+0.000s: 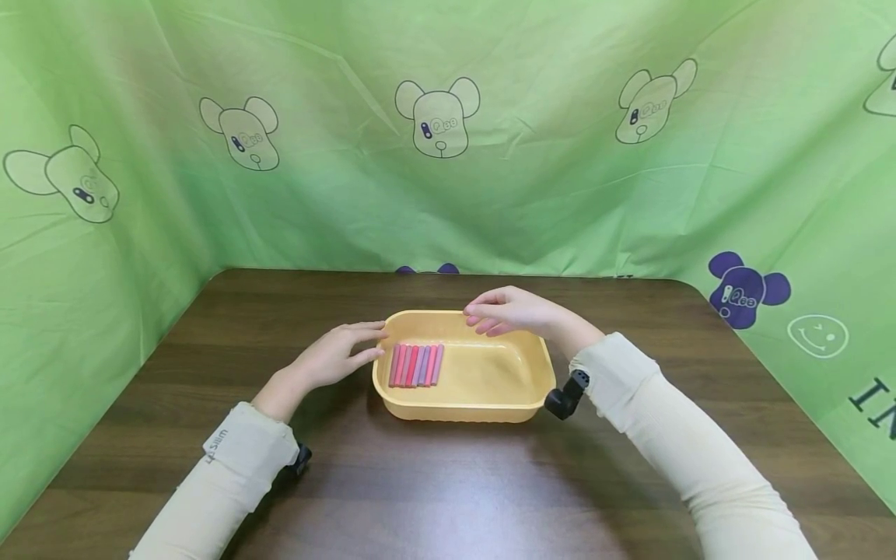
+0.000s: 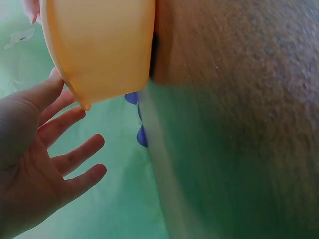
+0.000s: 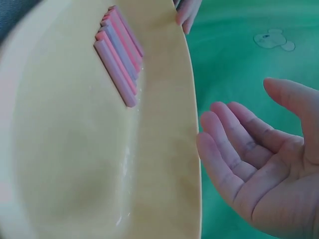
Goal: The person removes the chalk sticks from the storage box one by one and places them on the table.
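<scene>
A yellow plastic basin (image 1: 490, 369) stands on the table. Inside it, against the left end, several pink and purple sticks (image 1: 416, 365) lie side by side in a row. My left hand (image 1: 334, 356) is at the basin's left end, its fingers spread and relaxed; in the left wrist view the thumb and fingertips meet the rim (image 2: 67, 82). Over the far rim is my right hand (image 1: 516, 311), palm facing the basin and fingers loosely bent, with nothing in it. The right wrist view shows those fingertips (image 3: 207, 142) right at the rim.
The brown wooden table (image 1: 448, 482) extends around the basin on all sides. Behind it and along the sides hangs a green cloth (image 1: 532, 194) printed with bear heads. A small black camera (image 1: 567, 395) is strapped at the right wrist, another (image 1: 301, 459) at the left.
</scene>
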### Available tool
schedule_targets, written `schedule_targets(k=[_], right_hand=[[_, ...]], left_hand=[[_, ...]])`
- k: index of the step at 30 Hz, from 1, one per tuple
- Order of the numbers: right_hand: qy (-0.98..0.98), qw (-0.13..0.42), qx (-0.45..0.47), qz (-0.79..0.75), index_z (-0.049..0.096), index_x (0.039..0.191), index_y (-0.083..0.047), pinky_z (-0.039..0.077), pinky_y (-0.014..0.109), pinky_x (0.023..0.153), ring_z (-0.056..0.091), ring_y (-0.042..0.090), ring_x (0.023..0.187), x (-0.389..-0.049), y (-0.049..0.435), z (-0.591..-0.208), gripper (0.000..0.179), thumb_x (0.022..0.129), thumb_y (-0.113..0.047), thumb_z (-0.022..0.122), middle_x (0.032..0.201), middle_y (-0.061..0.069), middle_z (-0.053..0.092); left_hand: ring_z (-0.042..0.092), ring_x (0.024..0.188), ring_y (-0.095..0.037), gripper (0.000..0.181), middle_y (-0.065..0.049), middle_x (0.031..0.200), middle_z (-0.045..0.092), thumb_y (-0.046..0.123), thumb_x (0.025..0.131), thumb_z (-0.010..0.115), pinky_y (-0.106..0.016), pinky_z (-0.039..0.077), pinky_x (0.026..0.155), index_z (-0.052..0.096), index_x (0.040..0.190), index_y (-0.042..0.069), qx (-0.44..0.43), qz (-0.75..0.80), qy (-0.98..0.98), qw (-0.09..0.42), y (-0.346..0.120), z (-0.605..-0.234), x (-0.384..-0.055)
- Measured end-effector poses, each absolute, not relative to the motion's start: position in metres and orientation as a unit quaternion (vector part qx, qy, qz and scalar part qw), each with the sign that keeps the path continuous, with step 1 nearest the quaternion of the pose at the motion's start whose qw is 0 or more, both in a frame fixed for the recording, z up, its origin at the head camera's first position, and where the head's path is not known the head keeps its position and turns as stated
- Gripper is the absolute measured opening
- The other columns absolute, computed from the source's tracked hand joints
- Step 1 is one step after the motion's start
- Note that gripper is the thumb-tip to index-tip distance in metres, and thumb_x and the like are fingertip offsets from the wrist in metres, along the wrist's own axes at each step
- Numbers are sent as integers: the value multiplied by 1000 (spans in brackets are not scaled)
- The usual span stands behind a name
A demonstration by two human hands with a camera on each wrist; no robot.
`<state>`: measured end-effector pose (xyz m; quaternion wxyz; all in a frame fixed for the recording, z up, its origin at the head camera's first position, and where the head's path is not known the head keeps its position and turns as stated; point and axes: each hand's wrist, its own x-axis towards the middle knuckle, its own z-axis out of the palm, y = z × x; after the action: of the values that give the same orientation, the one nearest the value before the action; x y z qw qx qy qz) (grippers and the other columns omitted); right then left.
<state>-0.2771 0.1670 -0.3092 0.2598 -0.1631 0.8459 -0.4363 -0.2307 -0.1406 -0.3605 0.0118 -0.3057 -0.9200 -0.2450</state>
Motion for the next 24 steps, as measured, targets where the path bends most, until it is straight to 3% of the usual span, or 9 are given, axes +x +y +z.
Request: schedule_targets(k=[9,18,24], right_hand=[[816,297,-150,-472,45,132,6,52,35,93,59,31,112,-288,162,-315,49,96,-26,50,131,28,51],[803,314,-145,-486,45,131,7,53,34,91,64,14,93,-296,160,-321,44,96,-20,48,132,29,50],[800,328,-153,-479,46,130,7,52,36,94,64,14,96,-304,158,-328,43,97,-20,48,132,26,52]], left_hand=[[46,130,-32,40,-15,139,50,22,93,56,-47,36,109,56,127,1,-302,-246,-921,4,-140,-361,-232],[47,129,-32,40,-15,138,51,23,93,58,-48,36,109,57,127,2,-300,-244,-922,3,-140,-360,-233],[47,129,-33,40,-15,138,51,24,93,57,-48,37,108,58,126,2,-300,-246,-922,4,-140,-360,-232]])
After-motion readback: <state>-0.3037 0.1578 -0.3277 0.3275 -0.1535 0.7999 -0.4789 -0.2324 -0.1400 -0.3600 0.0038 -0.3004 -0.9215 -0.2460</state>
